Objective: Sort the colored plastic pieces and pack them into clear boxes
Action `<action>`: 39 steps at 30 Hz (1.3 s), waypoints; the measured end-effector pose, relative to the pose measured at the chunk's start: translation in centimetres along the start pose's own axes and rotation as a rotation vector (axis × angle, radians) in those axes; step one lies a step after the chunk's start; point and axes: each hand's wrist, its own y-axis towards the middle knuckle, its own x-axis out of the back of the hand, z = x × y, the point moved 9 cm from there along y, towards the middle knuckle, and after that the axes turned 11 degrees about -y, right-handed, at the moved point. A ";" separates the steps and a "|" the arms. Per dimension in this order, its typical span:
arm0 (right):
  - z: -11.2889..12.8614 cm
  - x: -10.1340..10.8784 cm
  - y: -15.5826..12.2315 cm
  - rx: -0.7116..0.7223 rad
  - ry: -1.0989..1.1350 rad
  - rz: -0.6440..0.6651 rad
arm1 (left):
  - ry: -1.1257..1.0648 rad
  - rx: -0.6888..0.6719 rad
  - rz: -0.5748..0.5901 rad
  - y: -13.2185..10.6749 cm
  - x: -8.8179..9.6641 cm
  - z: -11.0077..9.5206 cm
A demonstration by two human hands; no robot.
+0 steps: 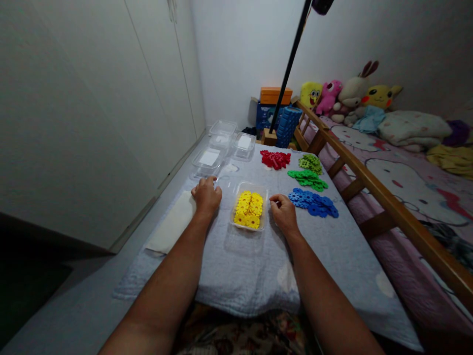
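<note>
A clear plastic box (pixel 249 228) stands in the middle of the cloth-covered table, filled with yellow flower-shaped plastic discs (pixel 248 209) in two rows. To its left my left hand (pixel 207 197) rests on the cloth, thumb apart and fingers loosely bent, holding nothing. Just right of the box is my right hand (pixel 284 213), its fingers curled and pressed together, apart from the box wall. I see nothing in its grip. Blue discs (pixel 314 203) lie in a heap just beyond this hand, with green discs (pixel 308 180), light-green pieces (pixel 310 163) and red pieces (pixel 275 159) farther back.
Several clear containers (pixel 209 158) stand at the table's back left. A cream folded cloth or paper (pixel 172 224) lies by my left forearm. The black pole (pixel 290 69) rises behind the table. A wooden bed rail (pixel 369 185) runs along the right, with plush toys (pixel 353 93) beyond.
</note>
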 end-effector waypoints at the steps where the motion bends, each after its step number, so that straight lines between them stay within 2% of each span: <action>1: 0.0 0.0 0.0 0.000 0.004 -0.001 | -0.069 -0.014 -0.013 0.1 0.0 -0.1; 7: 0.2 0.3 0.0 -0.006 0.018 -0.014 | -0.518 -0.037 -0.201 0.2 1.2 0.6; 10: 0.7 0.7 -0.1 -0.005 0.048 -0.028 | -0.644 -0.038 -0.283 -0.4 2.1 0.5; 15: 1.8 1.3 -0.3 0.017 0.069 -0.050 | -0.684 -0.157 -0.357 -2.0 3.6 -1.1; 19: 2.4 1.5 -0.5 0.030 0.077 -0.060 | -0.537 -0.354 -0.407 -3.4 5.0 -3.3; 24: 3.0 1.7 -0.7 0.041 0.103 -0.074 | -0.336 -0.656 -0.341 -5.8 5.6 -7.5; 28: 3.2 1.9 -0.9 0.040 0.134 -0.080 | -0.163 -0.857 -0.222 -8.4 5.0 -10.9; 33: 2.9 1.5 -1.1 -0.022 0.261 -0.024 | 0.011 -0.983 -0.044 -11.7 3.1 -13.4; 39: 2.8 1.1 -1.3 -0.087 0.423 0.023 | 0.041 -1.084 0.081 -14.7 1.3 -14.6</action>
